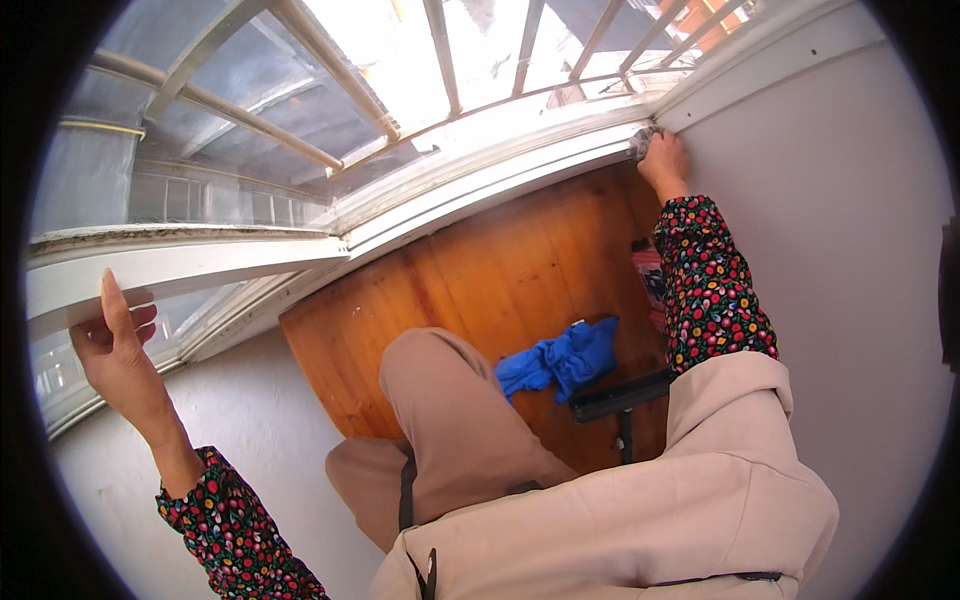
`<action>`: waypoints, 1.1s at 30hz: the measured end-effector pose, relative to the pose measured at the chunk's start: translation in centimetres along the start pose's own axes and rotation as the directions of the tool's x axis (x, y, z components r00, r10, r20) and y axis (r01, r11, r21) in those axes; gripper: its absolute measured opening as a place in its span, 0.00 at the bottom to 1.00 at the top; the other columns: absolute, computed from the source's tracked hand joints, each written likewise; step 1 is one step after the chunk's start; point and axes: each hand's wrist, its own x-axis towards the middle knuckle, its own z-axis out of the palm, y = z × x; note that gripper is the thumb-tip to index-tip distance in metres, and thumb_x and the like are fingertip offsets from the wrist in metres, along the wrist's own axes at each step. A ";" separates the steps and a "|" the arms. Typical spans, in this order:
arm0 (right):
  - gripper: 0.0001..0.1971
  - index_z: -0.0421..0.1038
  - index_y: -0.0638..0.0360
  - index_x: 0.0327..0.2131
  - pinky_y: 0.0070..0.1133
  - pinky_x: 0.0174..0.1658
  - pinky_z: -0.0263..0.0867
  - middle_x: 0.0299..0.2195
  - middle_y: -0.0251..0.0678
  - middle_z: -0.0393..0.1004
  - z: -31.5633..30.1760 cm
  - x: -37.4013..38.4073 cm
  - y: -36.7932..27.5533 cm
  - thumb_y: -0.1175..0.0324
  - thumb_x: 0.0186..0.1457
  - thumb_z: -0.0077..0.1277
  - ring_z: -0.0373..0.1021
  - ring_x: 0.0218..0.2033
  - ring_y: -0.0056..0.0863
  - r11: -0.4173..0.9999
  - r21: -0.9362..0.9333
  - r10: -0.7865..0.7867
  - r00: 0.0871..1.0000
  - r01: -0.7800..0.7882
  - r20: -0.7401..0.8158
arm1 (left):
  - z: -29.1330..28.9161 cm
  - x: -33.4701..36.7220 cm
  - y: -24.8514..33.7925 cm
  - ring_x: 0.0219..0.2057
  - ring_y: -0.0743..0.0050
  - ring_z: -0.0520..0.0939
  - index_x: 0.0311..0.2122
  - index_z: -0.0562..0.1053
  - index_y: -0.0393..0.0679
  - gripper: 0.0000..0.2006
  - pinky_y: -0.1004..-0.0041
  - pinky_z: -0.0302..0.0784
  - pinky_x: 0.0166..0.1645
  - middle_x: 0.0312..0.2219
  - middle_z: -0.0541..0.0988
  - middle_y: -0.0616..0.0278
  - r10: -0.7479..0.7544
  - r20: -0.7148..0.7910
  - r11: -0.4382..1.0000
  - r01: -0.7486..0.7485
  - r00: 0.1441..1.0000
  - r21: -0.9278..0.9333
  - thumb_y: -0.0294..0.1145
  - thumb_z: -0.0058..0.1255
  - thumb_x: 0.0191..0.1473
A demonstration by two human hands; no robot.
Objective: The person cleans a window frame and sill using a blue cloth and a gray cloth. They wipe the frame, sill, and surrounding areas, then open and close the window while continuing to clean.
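Filling the near side are the person's beige trousers (610,520), with a bent knee over a brown wooden surface (480,280) where a crumpled blue cloth (585,358) lies. Out to the left, the left hand (122,350) grips the white sash (210,262), thumb against its face and fingers curled at its lower edge. A steady grip there, without pushing outward, should keep the sash still while the body leans. Further off, the right hand (665,160) is closed on a grey rag (641,143) at the right end of the white window track (500,185), beside the pale wall (840,180). This looks like wiping; working a fingertip through the rag into the corner, then drawing it along the groove, should lift dirt best. Beyond the window stand metal bars (525,50).
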 end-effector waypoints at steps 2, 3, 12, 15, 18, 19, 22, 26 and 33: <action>0.19 0.69 0.60 0.42 0.32 0.52 0.59 0.47 0.37 0.65 0.0 0.4 -0.3 0.68 0.44 0.51 0.59 0.51 0.37 0.999 -0.031 0.015 0.997 -0.013 0.074 | -0.2 -0.1 -0.1 0.25 0.76 0.78 0.36 0.68 0.36 0.20 0.80 0.72 0.31 0.27 0.76 0.60 0.003 0.012 1.000 -0.003 1.000 0.009 0.45 0.53 0.51; 0.19 0.69 0.60 0.43 0.31 0.52 0.59 0.47 0.37 0.65 -0.3 0.6 -0.5 0.67 0.44 0.51 0.59 0.51 0.38 0.999 -0.054 0.010 0.996 -0.005 0.091 | -0.1 0.0 -0.1 0.25 0.76 0.78 0.36 0.68 0.36 0.20 0.79 0.72 0.31 0.26 0.76 0.60 -0.004 0.014 1.000 0.005 1.000 0.000 0.45 0.53 0.51; 0.17 0.75 0.61 0.34 0.29 0.42 0.68 0.38 0.44 0.74 -4.1 -0.6 -3.0 0.64 0.39 0.53 0.71 0.40 0.41 0.968 -0.084 -0.217 0.953 0.239 0.213 | 0.1 -0.1 0.3 0.26 0.75 0.78 0.36 0.68 0.35 0.19 0.78 0.73 0.33 0.26 0.75 0.59 -0.002 -0.005 0.999 0.002 1.000 -0.044 0.44 0.53 0.51; 0.16 0.76 0.59 0.33 0.29 0.43 0.67 0.37 0.42 0.73 -3.7 -3.7 -6.4 0.62 0.38 0.55 0.70 0.41 0.38 0.954 -0.067 -0.281 0.947 0.294 0.158 | 0.2 -0.1 0.4 0.25 0.76 0.78 0.36 0.68 0.35 0.19 0.78 0.73 0.33 0.27 0.75 0.59 0.008 -0.015 0.999 -0.009 1.000 -0.047 0.44 0.53 0.51; 0.18 0.75 0.59 0.34 0.28 0.44 0.63 0.39 0.40 0.71 -3.1 -7.0 -11.0 0.61 0.37 0.57 0.66 0.42 0.36 0.940 -0.035 -0.332 0.933 0.340 0.141 | 0.3 -0.1 0.5 0.25 0.77 0.77 0.36 0.68 0.35 0.19 0.79 0.73 0.33 0.27 0.75 0.59 0.017 -0.015 0.998 -0.017 1.000 -0.059 0.43 0.54 0.51; 0.19 0.74 0.60 0.34 0.28 0.44 0.62 0.39 0.39 0.70 -2.8 -8.3 -12.7 0.60 0.37 0.57 0.65 0.42 0.35 0.931 -0.001 -0.364 0.925 0.366 0.112 | 0.4 -0.1 0.5 0.25 0.77 0.77 0.36 0.68 0.34 0.19 0.79 0.73 0.33 0.27 0.75 0.59 0.015 -0.012 0.999 -0.016 1.000 -0.049 0.43 0.54 0.51; 0.18 0.71 0.60 0.32 0.28 0.41 0.61 0.36 0.39 0.67 -2.4 -12.1 -17.7 0.63 0.34 0.59 0.64 0.39 0.35 0.920 0.092 -0.384 0.923 0.381 0.016 | 0.5 -0.2 0.7 0.25 0.77 0.77 0.36 0.68 0.35 0.19 0.79 0.72 0.33 0.27 0.75 0.60 0.021 -0.018 0.999 -0.021 1.000 -0.034 0.42 0.54 0.51; 0.21 0.70 0.61 0.34 0.26 0.40 0.59 0.36 0.38 0.66 -1.7 -16.5 -24.4 0.64 0.33 0.59 0.62 0.40 0.34 0.848 0.169 -0.504 0.863 0.502 -0.030 | 0.8 0.0 1.2 0.25 0.78 0.77 0.36 0.68 0.35 0.18 0.80 0.71 0.31 0.26 0.75 0.61 0.022 0.003 0.999 -0.022 1.000 -0.043 0.42 0.54 0.51; 0.14 0.74 0.59 0.34 0.27 0.40 0.57 0.36 0.37 0.67 -3.0 -23.8 -36.5 0.64 0.42 0.52 0.61 0.40 0.31 0.676 0.284 -0.710 0.704 0.680 0.002 | 1.1 -0.1 1.7 0.23 0.80 0.76 0.37 0.68 0.35 0.18 0.82 0.71 0.25 0.27 0.74 0.62 0.066 0.022 0.996 -0.064 0.998 -0.062 0.41 0.55 0.50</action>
